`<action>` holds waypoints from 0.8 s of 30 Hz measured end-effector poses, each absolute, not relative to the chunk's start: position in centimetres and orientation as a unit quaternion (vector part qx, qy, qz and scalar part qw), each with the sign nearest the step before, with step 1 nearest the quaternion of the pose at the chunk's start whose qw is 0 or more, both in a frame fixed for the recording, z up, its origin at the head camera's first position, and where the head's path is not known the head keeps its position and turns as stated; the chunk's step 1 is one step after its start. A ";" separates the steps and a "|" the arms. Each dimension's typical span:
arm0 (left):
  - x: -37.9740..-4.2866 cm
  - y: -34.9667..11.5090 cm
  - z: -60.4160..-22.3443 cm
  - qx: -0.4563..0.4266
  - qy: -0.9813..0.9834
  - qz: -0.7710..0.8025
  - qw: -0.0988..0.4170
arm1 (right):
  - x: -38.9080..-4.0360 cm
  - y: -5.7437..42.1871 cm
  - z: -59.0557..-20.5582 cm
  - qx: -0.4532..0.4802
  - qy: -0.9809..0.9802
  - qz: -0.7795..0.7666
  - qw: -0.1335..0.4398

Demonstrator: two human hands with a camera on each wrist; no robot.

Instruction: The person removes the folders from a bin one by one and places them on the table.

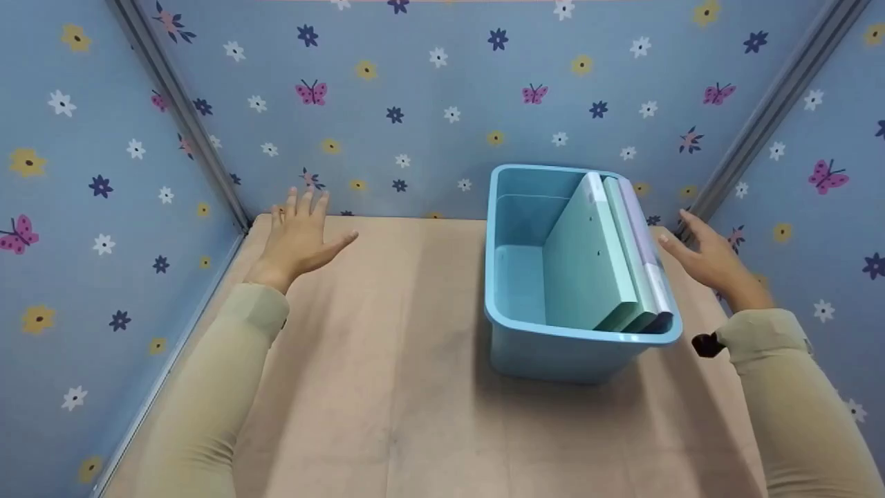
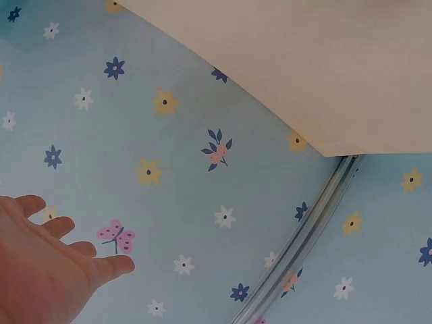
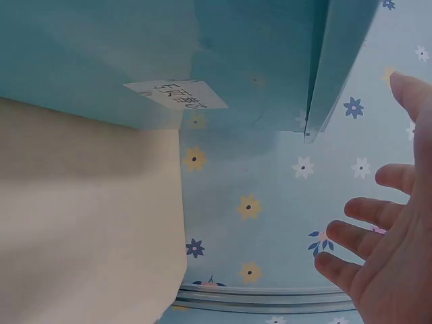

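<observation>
A light blue plastic bin (image 1: 539,353) stands on the table right of centre. Several flat folders or binders lean upright along its right side: a mint green one (image 1: 588,256) in front, another green one behind it, and a lilac one (image 1: 639,221) against the wall of the bin. My left hand (image 1: 297,238) is spread over the far left of the table and holds nothing. Just right of the bin, my right hand (image 1: 712,259) is held with its fingers apart, touching nothing. The right wrist view shows a white label (image 3: 179,94) with handwriting on the bin's side.
The table (image 1: 415,415) has a pale beige cover. Blue walls (image 1: 429,97) with flowers and butterflies enclose it at the back and both sides. Grey metal posts stand in the left corner (image 1: 187,117) and the right corner (image 1: 767,104).
</observation>
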State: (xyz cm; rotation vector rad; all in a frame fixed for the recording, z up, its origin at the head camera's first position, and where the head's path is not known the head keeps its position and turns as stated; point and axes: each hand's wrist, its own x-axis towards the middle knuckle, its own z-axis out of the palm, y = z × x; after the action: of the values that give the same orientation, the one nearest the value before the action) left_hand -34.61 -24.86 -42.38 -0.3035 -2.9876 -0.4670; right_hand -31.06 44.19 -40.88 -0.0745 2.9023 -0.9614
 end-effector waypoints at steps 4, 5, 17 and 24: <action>-34.6 -24.5 -42.5 -0.105 -0.981 -0.154 0.054 | -30.9 44.2 -41.0 -0.030 0.941 -0.335 0.039; -34.6 -24.4 -42.5 -0.107 -0.981 -0.155 0.054 | -30.9 44.1 -41.1 -0.032 0.939 -0.340 0.037; -34.4 -23.6 -42.9 -0.119 -0.976 -0.177 0.033 | -30.7 44.2 -42.1 -0.075 0.923 -0.377 0.001; -34.2 -22.9 -42.8 -0.127 -0.972 -0.193 0.030 | -30.5 44.4 -42.9 -0.078 0.899 -0.431 -0.006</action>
State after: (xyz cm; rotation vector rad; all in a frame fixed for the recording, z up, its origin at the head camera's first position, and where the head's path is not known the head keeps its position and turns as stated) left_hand -34.21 -22.92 -42.80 -0.3918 -2.9975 -0.5958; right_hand -30.51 44.40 -42.87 -0.2473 2.8360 -1.3588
